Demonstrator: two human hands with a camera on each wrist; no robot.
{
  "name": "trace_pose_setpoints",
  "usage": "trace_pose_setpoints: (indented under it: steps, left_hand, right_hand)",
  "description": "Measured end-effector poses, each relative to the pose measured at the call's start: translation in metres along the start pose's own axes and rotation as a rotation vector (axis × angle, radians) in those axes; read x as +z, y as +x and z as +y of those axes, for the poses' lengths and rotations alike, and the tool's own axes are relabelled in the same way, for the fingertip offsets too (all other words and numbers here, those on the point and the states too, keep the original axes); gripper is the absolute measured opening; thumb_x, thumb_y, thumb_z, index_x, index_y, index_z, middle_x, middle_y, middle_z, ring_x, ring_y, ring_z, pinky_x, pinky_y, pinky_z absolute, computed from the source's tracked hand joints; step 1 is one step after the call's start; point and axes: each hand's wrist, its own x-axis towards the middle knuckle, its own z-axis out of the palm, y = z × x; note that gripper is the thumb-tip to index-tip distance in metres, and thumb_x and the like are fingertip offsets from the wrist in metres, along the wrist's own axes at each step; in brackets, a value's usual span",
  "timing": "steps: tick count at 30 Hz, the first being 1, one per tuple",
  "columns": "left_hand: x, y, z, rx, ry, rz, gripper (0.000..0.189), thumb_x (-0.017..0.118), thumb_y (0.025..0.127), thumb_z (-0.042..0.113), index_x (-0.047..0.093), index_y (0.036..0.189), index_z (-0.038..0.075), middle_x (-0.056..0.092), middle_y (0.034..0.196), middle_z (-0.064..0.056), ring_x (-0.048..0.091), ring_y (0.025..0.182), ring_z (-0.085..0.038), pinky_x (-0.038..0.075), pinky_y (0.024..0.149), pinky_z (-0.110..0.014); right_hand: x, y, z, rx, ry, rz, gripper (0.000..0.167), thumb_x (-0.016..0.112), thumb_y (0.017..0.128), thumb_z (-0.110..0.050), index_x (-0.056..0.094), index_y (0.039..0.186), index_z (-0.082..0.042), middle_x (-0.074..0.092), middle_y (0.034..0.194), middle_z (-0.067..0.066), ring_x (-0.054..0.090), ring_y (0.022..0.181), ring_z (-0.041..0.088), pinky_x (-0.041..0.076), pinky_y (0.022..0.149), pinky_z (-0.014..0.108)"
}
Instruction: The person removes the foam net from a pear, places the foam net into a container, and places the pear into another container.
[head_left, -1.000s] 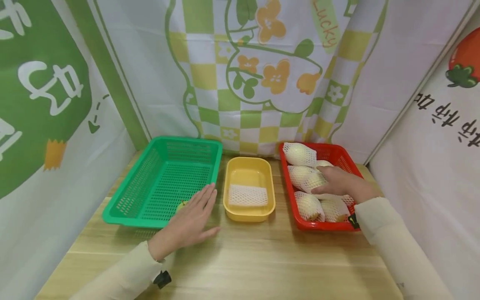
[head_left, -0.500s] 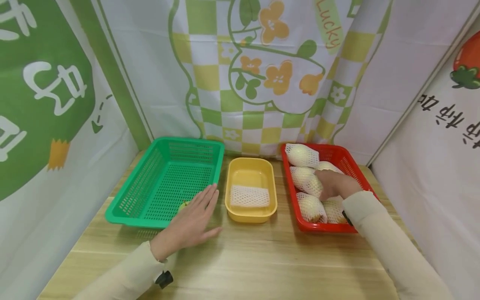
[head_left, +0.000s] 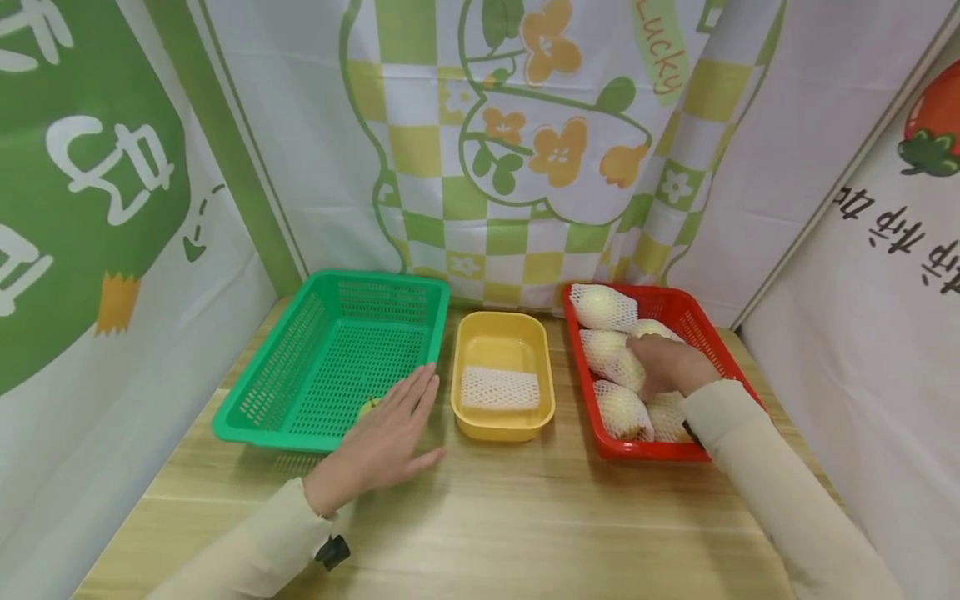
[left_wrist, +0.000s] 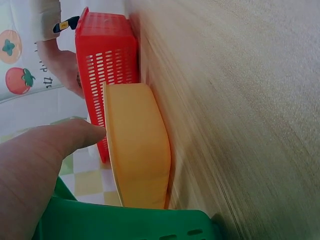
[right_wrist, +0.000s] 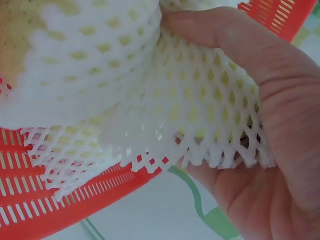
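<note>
My right hand reaches down into a red basket of yellowish pears in white foam nets. In the right wrist view its thumb and fingers grip one netted pear; another netted pear with speckled skin lies close beside it. My left hand, fingers straight, lies over the near right corner of a green basket. Under those fingers a bare yellow-green fruit with a stem shows in part; the rest is hidden.
Between the baskets stands a small yellow tub with a flattened white foam net in it. All three containers stand on a wooden table. A patterned curtain hangs behind, and printed cloth walls rise at both sides.
My right hand has gone from hovering over the netted pears to reaching down among them and gripping one. The left hand stays in place; the head view has shifted slightly.
</note>
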Motion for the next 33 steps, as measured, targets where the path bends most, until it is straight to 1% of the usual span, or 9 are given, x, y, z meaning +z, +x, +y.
trace_pose_setpoints:
  steps: [5,9,12,18,21,24,27,30,33]
  left_hand:
    - [0.0,0.001,0.001,-0.006,-0.006,-0.003,0.099,0.064,0.1,0.056,0.025,0.162,-0.011,0.019,0.173,-0.029,0.024,0.161,-0.044,0.029,0.131,-0.053]
    - [0.0,0.002,0.003,-0.014,-0.009,-0.011,0.099,0.064,0.1,0.057,0.025,0.162,-0.01,0.018,0.173,-0.029,0.023,0.162,-0.043,0.027,0.131,-0.052]
    - [0.0,0.002,0.003,-0.016,-0.007,-0.014,0.099,0.064,0.1,0.057,0.025,0.162,-0.01,0.018,0.173,-0.029,0.024,0.161,-0.043,0.029,0.131,-0.052]
    - [0.0,0.002,0.003,-0.013,-0.002,-0.011,0.099,0.064,0.1,0.057,0.026,0.162,-0.011,0.019,0.172,-0.029,0.025,0.161,-0.044,0.03,0.13,-0.053]
    - [0.0,0.002,0.003,-0.008,-0.002,-0.005,0.099,0.065,0.099,0.056,0.026,0.161,-0.011,0.019,0.172,-0.03,0.025,0.161,-0.044,0.03,0.13,-0.053]
    - [0.001,0.002,0.002,-0.004,-0.001,-0.002,0.099,0.065,0.099,0.056,0.027,0.161,-0.011,0.019,0.172,-0.03,0.025,0.161,-0.044,0.031,0.13,-0.053]
    - [0.001,0.002,0.001,0.001,-0.004,0.006,0.099,0.066,0.099,0.055,0.027,0.161,-0.012,0.02,0.172,-0.03,0.026,0.161,-0.044,0.03,0.13,-0.053]
    - [0.001,0.001,0.001,0.001,-0.009,0.02,0.099,0.067,0.099,0.054,0.028,0.161,-0.012,0.02,0.172,-0.03,0.026,0.16,-0.044,0.031,0.13,-0.053]
    - [0.001,0.002,0.002,0.002,-0.005,0.025,0.098,0.067,0.099,0.054,0.028,0.16,-0.012,0.021,0.171,-0.03,0.027,0.16,-0.044,0.032,0.129,-0.054]
  right_hand:
    - [-0.003,-0.006,0.007,-0.039,0.027,0.054,0.09,0.091,0.081,-0.023,0.044,0.15,0.011,0.058,0.144,0.032,0.055,0.134,0.048,0.044,0.117,0.063]
    - [-0.012,-0.013,0.01,-0.064,0.038,0.096,0.081,0.09,0.081,-0.022,0.05,0.144,0.011,0.065,0.135,0.028,0.061,0.122,0.044,0.05,0.111,0.061]
    - [-0.021,-0.017,0.01,-0.077,0.048,0.13,0.075,0.089,0.079,-0.02,0.054,0.138,0.01,0.068,0.128,0.025,0.063,0.115,0.041,0.052,0.107,0.061]
    - [-0.038,-0.028,0.005,-0.132,0.064,0.207,0.074,0.088,0.079,-0.023,0.055,0.137,0.01,0.069,0.126,0.024,0.064,0.114,0.04,0.052,0.107,0.061]
    - [-0.046,-0.035,-0.002,-0.172,0.084,0.241,0.08,0.087,0.082,-0.026,0.051,0.143,0.011,0.065,0.136,0.027,0.062,0.121,0.042,0.05,0.11,0.062]
    - [-0.054,-0.044,-0.013,-0.205,0.116,0.262,0.081,0.085,0.085,-0.029,0.049,0.146,0.009,0.061,0.144,0.026,0.061,0.128,0.041,0.049,0.112,0.062]
    - [-0.06,-0.052,-0.027,-0.253,0.158,0.279,0.076,0.085,0.084,-0.029,0.052,0.146,0.002,0.066,0.137,0.019,0.065,0.117,0.035,0.057,0.102,0.054]
    - [-0.063,-0.058,-0.045,-0.286,0.204,0.273,0.073,0.085,0.084,-0.027,0.053,0.146,-0.005,0.068,0.13,0.011,0.064,0.108,0.028,0.06,0.091,0.046]
    - [-0.06,-0.064,-0.062,-0.323,0.233,0.267,0.073,0.086,0.082,-0.027,0.053,0.145,-0.012,0.067,0.129,0.005,0.063,0.107,0.024,0.061,0.088,0.042]
